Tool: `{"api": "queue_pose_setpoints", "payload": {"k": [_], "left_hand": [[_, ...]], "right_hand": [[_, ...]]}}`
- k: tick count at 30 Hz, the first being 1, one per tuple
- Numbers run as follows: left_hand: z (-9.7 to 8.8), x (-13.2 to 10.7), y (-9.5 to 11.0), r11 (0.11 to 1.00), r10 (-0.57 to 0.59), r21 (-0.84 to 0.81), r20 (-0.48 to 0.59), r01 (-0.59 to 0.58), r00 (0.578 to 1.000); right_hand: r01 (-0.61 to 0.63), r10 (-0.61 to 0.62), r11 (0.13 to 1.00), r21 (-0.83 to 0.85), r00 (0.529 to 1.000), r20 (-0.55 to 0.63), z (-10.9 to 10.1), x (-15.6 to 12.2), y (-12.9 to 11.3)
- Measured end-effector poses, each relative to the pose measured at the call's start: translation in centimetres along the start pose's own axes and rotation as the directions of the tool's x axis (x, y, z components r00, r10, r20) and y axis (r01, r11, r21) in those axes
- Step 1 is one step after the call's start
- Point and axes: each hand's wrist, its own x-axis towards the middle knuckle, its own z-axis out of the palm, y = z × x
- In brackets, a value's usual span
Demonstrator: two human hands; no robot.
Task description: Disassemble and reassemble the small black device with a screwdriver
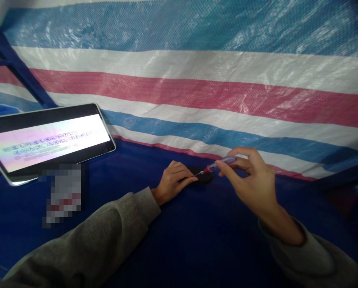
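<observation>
My left hand (174,182) rests on the dark blue table surface (197,236), its fingers curled and pressed onto a small black flat object (204,177). In my right hand (252,178) a small screwdriver (219,165) with a clear purple and red handle is pinched between thumb and fingers. Its thin metal tip points left and down and meets the black object near my left fingertips. Both arms wear grey sleeves.
A tablet (47,140) with a lit screen leans at the left. Below it lies a blurred small item (63,192). A striped blue, white and red tarp (211,88) hangs right behind the table. A blue metal frame bar (17,64) rises at far left.
</observation>
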Motion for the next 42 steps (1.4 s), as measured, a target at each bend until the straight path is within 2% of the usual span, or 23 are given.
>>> {"api": "queue_pose_setpoints", "payload": {"k": [5, 14, 20, 27, 30, 34, 38, 42], "left_hand": [[0.0, -0.1, -0.1, 0.999, -0.025, -0.028, -0.044, 0.024, 0.999], [-0.1, 0.0, 0.0, 0.997, -0.047, -0.071, -0.056, 0.043, 0.997], [-0.2, 0.0, 0.1, 0.991, -0.068, -0.118, -0.061, 0.061, 0.996], [-0.2, 0.1, 0.1, 0.969, -0.211, -0.143, -0.074, 0.199, 0.975], [-0.2, 0.2, 0.1, 0.964, -0.224, -0.163, -0.066, 0.211, 0.972], [-0.4, 0.2, 0.2, 0.970, -0.198, -0.150, -0.022, 0.193, 0.980], [-0.5, 0.3, 0.3, 0.984, -0.176, -0.013, 0.062, 0.177, 0.982], [0.1, 0.2, -0.1, 0.991, -0.121, 0.091, 0.264, 0.100, 0.957]], "right_hand": [[0.033, -0.032, 0.999, -0.036, 0.999, 0.024, -0.2, 0.0, -0.2], [0.024, -0.023, 0.999, -0.024, 0.999, 0.031, -0.1, 0.3, -0.4], [-0.005, 0.002, 0.998, 0.061, 0.999, 0.049, 0.1, 0.1, -0.2], [0.022, -0.046, 0.990, 0.139, 0.984, 0.171, 0.2, -0.2, -0.2], [0.018, -0.051, 0.986, 0.163, 0.979, 0.198, 0.3, -0.3, -0.2], [0.034, -0.061, 0.989, 0.145, 0.981, 0.186, 0.4, -0.4, -0.2], [0.093, -0.098, 0.994, 0.054, 0.990, 0.105, 0.0, 0.0, 0.2], [0.101, -0.102, 0.990, -0.103, 0.995, -0.003, -0.9, 0.8, 0.7]]}}
